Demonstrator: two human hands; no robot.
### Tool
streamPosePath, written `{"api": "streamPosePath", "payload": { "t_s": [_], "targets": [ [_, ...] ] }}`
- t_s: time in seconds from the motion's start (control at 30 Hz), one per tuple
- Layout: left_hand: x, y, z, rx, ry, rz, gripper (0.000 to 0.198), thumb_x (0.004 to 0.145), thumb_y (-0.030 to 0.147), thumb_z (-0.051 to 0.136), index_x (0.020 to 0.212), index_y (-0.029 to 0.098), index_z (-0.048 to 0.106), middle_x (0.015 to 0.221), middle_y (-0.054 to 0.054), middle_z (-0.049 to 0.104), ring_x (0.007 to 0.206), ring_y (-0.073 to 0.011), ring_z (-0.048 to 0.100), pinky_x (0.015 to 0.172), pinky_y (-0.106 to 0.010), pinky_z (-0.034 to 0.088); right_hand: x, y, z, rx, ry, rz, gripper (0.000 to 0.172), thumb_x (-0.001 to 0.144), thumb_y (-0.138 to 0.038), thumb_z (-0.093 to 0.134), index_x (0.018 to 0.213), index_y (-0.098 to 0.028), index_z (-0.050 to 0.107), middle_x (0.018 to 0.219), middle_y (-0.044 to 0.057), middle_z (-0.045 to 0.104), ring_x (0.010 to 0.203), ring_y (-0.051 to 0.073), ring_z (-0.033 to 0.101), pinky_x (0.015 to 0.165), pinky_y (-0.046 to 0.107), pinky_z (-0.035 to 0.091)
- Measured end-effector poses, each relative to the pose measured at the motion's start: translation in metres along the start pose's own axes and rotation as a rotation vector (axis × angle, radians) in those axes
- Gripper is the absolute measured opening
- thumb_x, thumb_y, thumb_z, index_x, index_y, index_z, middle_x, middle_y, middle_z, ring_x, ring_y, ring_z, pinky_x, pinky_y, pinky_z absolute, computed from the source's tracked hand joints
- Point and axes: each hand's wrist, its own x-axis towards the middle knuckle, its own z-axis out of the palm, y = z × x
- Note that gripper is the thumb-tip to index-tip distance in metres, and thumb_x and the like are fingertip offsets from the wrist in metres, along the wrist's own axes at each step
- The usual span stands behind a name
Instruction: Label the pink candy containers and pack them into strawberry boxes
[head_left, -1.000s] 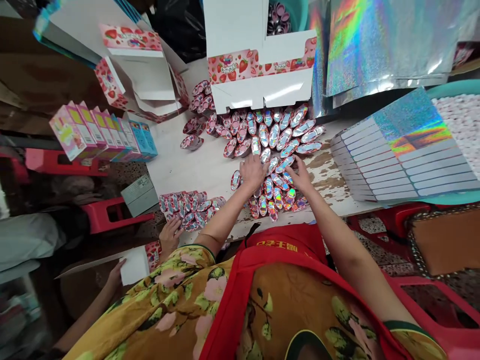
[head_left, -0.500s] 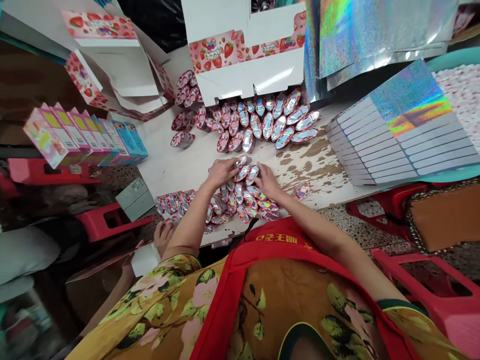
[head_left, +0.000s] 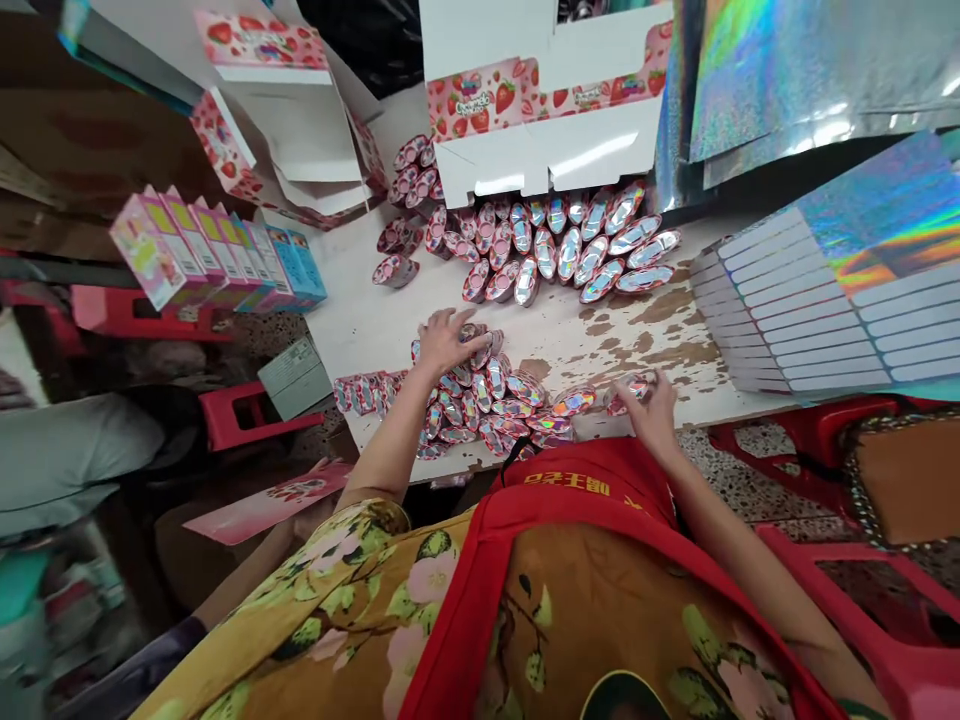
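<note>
A cluster of small oval packs with shiny holographic lids [head_left: 495,400] lies at the near edge of the worn white table [head_left: 600,335]. My left hand [head_left: 444,340] rests on the cluster's far left side, fingers spread over the packs. My right hand [head_left: 651,400] is at the table's front edge to the right, fingers curled around a stray oval pack [head_left: 628,386]. A second, larger group of the same packs [head_left: 555,245] sits farther back, below a strawberry-printed carton [head_left: 540,110].
A stack of holographic flat boxes [head_left: 840,300] fills the right side. Pink and blue small boxes [head_left: 217,250] line the left. More oval packs [head_left: 364,392] lie at the left table edge. Another person's arm holds a pink card [head_left: 262,505] lower left. Red stools surround the table.
The near cluster has been pulled toward the table's front edge. My right hand left the cluster and moved right to a stray pack; my left hand stayed on the cluster.
</note>
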Motion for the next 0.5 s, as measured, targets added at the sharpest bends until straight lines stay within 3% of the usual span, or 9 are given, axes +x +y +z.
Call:
{"api": "streamPosePath", "payload": {
  "t_s": [0.1,0.23,0.4,0.5],
  "targets": [
    [0.003,0.023,0.015,-0.010,-0.076,0.105,0.046,0.088,0.053,0.068,0.130,0.035,0.066,0.144,-0.012,0.059,0.137,-0.0419,0.044,0.114,-0.069,0.025,-0.016,0.018,0.014,0.012,-0.163,0.101,0.100,0.071,-0.081,0.064,0.142,-0.013,0.047,0.128,0.019,0.053,0.127,0.037,0.047,0.108,0.058,0.043],
    [-0.004,0.021,0.019,0.044,-0.084,0.132,0.028,0.096,0.043,0.056,0.117,0.032,0.071,0.127,-0.010,0.068,0.122,-0.0360,0.057,0.116,-0.067,0.023,-0.020,-0.016,0.063,0.023,-0.315,-0.059,0.088,0.081,-0.072,0.060,0.146,-0.015,0.047,0.132,0.020,0.050,0.128,0.036,0.048,0.112,0.055,0.041],
    [-0.007,0.006,-0.003,0.002,-0.050,0.085,0.031,0.092,0.049,0.062,0.115,0.030,0.071,0.132,-0.011,0.068,0.127,-0.0378,0.056,0.115,-0.062,0.031,-0.012,-0.069,0.092,-0.143,-0.484,-0.176,0.072,0.092,-0.056,0.061,0.149,-0.015,0.047,0.123,0.020,0.055,0.120,0.034,0.056,0.109,0.050,0.045],
    [0.029,0.026,-0.026,-0.191,0.108,0.171,0.036,0.093,0.047,0.063,0.122,0.028,0.067,0.134,-0.011,0.067,0.128,-0.0324,0.058,0.114,-0.048,0.039,-0.009,-0.087,0.095,-0.219,-0.572,-0.208,0.072,0.093,-0.051,0.062,0.152,-0.013,0.045,0.130,0.021,0.054,0.123,0.033,0.057,0.110,0.046,0.044]
  ]
}}
